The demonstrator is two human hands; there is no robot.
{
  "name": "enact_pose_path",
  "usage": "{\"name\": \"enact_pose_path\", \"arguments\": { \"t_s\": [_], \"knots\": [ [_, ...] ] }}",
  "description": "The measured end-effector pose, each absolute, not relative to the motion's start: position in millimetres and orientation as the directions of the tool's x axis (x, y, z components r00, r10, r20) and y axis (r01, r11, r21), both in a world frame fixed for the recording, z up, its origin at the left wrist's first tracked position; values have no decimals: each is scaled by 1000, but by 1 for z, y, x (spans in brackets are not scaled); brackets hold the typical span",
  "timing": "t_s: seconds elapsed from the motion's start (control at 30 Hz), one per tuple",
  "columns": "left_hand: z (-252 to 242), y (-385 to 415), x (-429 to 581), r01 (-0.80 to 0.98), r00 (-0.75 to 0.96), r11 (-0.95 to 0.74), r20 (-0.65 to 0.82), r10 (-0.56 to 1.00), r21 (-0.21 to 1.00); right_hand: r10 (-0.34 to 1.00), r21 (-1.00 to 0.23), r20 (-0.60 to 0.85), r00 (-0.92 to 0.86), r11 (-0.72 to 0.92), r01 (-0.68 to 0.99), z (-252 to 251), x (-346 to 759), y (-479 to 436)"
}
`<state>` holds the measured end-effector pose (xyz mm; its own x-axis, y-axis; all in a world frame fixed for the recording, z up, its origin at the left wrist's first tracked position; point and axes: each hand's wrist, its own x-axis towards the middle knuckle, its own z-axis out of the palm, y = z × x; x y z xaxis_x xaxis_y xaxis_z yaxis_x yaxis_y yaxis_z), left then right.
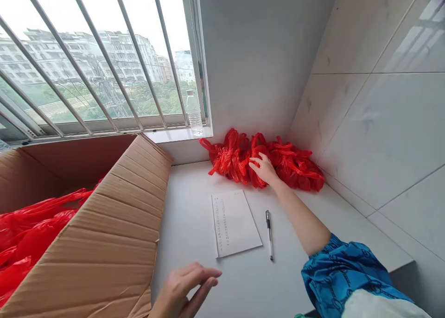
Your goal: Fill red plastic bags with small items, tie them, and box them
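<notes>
My right hand point(264, 168) reaches forward onto a pile of tied red plastic bags point(292, 162) heaped in the far corner of the white counter point(194, 197); its fingers curl over one bag in the pile. My left hand point(184, 288) hovers low over the counter's near edge, fingers stretched out together, holding nothing. It sits beside the flap of a large cardboard box point(111, 244). Between the hands lie a white sheet of paper with printed lines point(234, 223) and a pen point(269, 234).
The cardboard box at left holds more red plastic bags point(31, 234). A clear plastic bottle point(193, 111) stands on the window sill before a barred window point(97, 63). A tiled wall point(382, 114) bounds the counter on the right.
</notes>
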<state>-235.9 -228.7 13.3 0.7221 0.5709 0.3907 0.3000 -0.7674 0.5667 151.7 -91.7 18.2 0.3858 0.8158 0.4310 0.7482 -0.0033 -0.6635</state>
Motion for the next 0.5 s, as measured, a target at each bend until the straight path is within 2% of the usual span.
{"name": "enact_pose_path", "arguments": {
  "t_s": [0.13,0.3,0.5],
  "knots": [
    [-1,-215,-216,252,735,-752,385,558,609,781,-683,449,434,-12,730,16,172,-85],
    [-2,-207,-222,276,709,-639,297,640,718,731,-702,491,473,10,712,22,183,-101],
    [2,-206,-208,229,707,-597,290,645,769,709,-694,457,538,-94,713,9,164,-97]
  ]
}}
